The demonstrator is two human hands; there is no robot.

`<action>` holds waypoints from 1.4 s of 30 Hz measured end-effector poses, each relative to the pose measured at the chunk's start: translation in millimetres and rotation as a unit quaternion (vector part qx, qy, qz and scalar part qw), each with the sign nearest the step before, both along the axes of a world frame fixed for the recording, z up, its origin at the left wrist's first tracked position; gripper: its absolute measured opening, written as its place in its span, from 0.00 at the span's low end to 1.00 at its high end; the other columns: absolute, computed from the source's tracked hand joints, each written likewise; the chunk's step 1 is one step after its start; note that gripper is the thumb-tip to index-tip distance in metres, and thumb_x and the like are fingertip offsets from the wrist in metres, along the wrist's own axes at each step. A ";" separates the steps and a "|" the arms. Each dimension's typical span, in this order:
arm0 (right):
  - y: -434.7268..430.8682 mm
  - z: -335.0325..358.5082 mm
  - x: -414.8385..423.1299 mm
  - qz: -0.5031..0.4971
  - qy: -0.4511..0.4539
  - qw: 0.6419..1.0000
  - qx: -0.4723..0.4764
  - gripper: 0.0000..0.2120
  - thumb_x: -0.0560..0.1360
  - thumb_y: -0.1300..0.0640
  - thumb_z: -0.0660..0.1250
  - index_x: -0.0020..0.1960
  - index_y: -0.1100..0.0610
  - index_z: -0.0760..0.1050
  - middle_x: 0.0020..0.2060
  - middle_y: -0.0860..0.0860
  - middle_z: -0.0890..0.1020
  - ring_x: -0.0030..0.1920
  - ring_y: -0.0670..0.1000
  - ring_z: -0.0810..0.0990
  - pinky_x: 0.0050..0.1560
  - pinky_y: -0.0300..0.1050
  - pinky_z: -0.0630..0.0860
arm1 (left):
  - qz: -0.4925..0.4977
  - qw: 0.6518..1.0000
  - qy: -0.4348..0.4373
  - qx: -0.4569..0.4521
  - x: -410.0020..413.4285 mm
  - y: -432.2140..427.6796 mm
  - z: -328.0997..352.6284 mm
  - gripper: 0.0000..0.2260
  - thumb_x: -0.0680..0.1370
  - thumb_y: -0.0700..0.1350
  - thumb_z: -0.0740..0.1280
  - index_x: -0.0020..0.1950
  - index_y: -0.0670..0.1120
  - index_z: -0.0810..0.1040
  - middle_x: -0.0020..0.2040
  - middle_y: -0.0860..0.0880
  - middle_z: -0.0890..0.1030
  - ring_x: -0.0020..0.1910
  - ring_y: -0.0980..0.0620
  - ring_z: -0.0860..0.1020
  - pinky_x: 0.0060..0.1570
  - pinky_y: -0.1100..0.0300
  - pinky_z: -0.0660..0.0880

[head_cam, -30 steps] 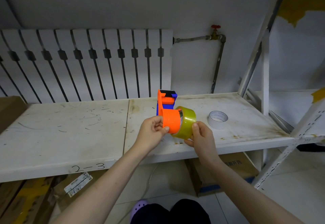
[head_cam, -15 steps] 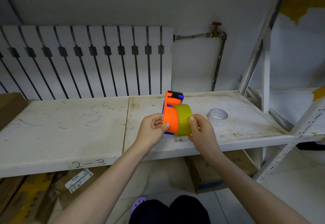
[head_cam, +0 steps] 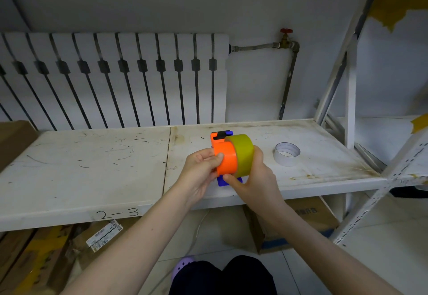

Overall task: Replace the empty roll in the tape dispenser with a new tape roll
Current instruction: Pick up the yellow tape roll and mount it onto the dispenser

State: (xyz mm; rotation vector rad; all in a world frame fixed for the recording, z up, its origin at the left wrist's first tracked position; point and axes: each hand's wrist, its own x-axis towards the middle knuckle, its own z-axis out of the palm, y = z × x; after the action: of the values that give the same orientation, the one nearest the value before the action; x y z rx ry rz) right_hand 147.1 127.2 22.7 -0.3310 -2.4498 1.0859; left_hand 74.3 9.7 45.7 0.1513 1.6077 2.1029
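A brown cardboard box (head_cam: 14, 141) sits at the far left of the white shelf (head_cam: 81, 174), whose scuffed board lies bare from there to the middle; its front edge bears handwritten "2-3" (head_cam: 117, 213). Above the shelf's front edge, the left hand (head_cam: 200, 174) has its fingers clamped on the orange tape dispenser (head_cam: 225, 160). The right hand (head_cam: 252, 178) has its fingers wrapped around the yellow-green tape roll (head_cam: 243, 153), pressed against the dispenser's side. Right of it the empty roll (head_cam: 286, 153) lies flat on the shelf, apart. Below, a printed carton (head_cam: 310, 218) stands on the floor.
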 end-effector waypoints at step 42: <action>8.3 -29.5 -21.3 0.061 -0.195 0.922 -0.328 0.23 0.75 0.63 0.65 0.69 0.61 0.63 0.61 0.59 0.78 0.56 0.53 0.79 0.56 0.45 0.76 | -0.037 0.976 0.087 -0.194 -34.9 -15.5 1.5 0.09 0.78 0.45 0.65 0.56 0.45 0.76 0.47 0.49 0.79 0.51 0.50 0.76 0.55 0.53 0.68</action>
State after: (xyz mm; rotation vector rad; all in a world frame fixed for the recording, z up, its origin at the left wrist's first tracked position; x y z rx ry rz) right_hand 125.8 135.5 -6.8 -0.6568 -2.3685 2.0623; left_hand 39.4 -5.8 47.2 0.2648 2.0482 1.7190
